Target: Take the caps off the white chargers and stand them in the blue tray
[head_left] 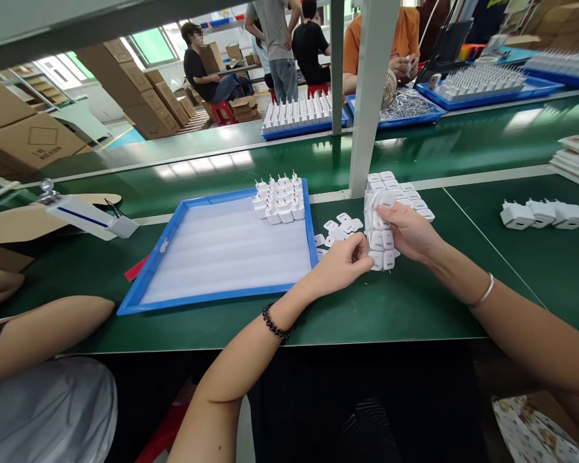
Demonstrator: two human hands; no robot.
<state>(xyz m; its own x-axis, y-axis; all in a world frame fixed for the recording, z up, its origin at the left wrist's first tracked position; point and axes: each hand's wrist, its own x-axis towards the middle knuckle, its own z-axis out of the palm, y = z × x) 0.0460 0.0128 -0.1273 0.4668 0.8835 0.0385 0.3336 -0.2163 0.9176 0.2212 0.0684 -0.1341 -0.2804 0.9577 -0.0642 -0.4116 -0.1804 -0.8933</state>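
Mostly below gripping right hand (408, 230) — white pieces (382, 242), left hand (345, 260) alongside

Both forearms reach forward — left hand (350, 260) low, fingertips pinched; right hand (408, 228) slightly higher (a bangle circling its wrist), thumb extended.

Glossy green tabletop (415, 308), smooth blue plastic tray (152, 263), brown cardboard boxes (43, 138)

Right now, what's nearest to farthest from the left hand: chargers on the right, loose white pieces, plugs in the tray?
1. Loose white pieces: beside the left hand.
2. Plugs: left, in the blue tray.
3. Chargers: far right, past the right hand.
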